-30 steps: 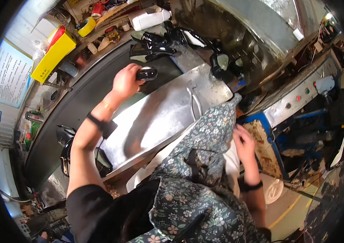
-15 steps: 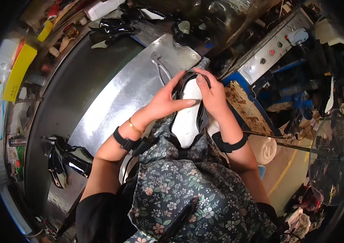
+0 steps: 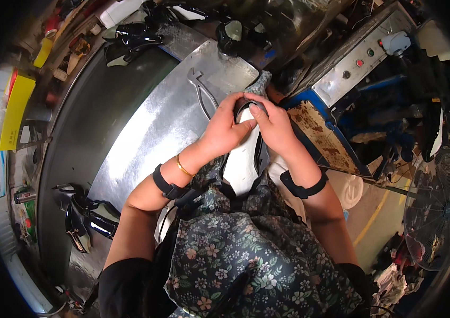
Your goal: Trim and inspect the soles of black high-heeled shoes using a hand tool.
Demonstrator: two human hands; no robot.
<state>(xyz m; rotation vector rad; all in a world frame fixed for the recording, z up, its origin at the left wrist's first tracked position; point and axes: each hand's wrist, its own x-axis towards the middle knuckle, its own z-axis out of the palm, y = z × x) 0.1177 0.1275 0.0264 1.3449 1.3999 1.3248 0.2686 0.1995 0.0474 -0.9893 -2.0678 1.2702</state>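
Nearest the camera, at six o'clock, lay the person's dark floral apron [image 3: 251, 259]. Just beyond it, both forearms ran up toward the centre, each wearing a black wristband, the left one also a thin gold bangle [image 3: 183, 167].

At the centre, the left hand [image 3: 225, 130] and the right hand [image 3: 273, 126] were both closed around a shoe [image 3: 242, 159] with a white sole and black upper, held sole-up over the lap. The left fingers wrapped its eleven o'clock side; the right thumb pressed on the toe end, fingers curled behind it.

Beyond the hands, toward eleven o'clock, stretched a shiny metal work surface [image 3: 156, 127]. At eight o'clock, well apart, sat a cluster of glossy black shoes [image 3: 84, 217]. More black shoes [image 3: 129, 37] lay far off at eleven o'clock. A grey control box [image 3: 360, 58] with buttons stood at one o'clock, a fan [image 3: 437, 212] at three o'clock, and a yellow box [image 3: 15, 111] at nine o'clock.
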